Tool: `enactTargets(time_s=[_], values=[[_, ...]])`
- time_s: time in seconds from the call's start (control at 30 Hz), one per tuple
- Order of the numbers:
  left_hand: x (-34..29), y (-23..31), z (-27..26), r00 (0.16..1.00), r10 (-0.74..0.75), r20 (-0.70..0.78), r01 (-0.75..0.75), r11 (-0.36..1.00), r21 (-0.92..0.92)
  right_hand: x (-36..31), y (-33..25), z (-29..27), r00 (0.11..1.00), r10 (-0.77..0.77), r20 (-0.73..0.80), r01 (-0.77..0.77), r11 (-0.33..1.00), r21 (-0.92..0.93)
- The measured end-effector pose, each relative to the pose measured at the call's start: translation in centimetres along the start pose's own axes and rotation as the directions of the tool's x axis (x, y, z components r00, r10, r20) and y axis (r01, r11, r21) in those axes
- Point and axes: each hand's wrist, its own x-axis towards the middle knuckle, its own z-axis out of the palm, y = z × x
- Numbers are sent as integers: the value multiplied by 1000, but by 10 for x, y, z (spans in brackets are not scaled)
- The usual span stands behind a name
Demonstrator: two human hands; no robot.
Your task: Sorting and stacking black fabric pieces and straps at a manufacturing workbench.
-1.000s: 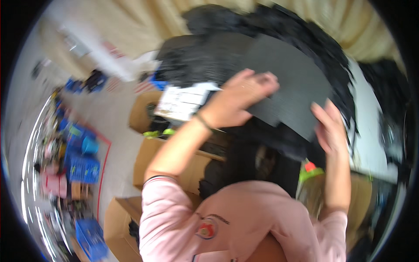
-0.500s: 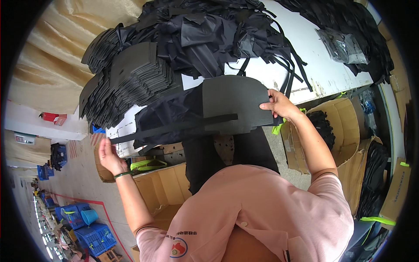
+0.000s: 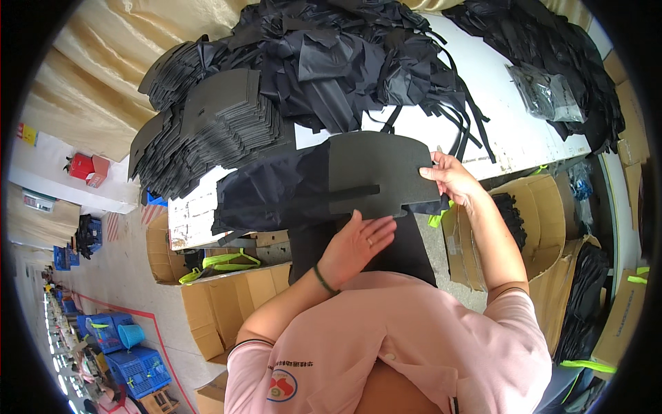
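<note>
Now your right hand (image 3: pixel 452 181) pinches matte grey foam panel (image 3: pixel 372 172), flat, curved top, long axis left-right, left hand (image 3: pixel 355 241) open, pressing its lower edge over dark fabric (image 3: pixel 265 196).

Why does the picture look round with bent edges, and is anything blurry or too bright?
Head view: a fisheye lens gives the black round border and bows the white table edge. Focus is sharp on the grey foam sheet and both the left hand and right hand. Daylight is even and soft; the bare tabletop looks slightly washed out.
</note>
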Motion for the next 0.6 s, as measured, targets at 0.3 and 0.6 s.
enactTargets(time_s=[0.3,0.6], values=[[37,-2,1,968,212,-135,-216,976,-14,-10,-4,11,991,-78,-109,32,928,-372],[41,-5,-4,948,232,-216,-235,972,10,-7,-2,12,957,-274,-95,192,843,-502]])
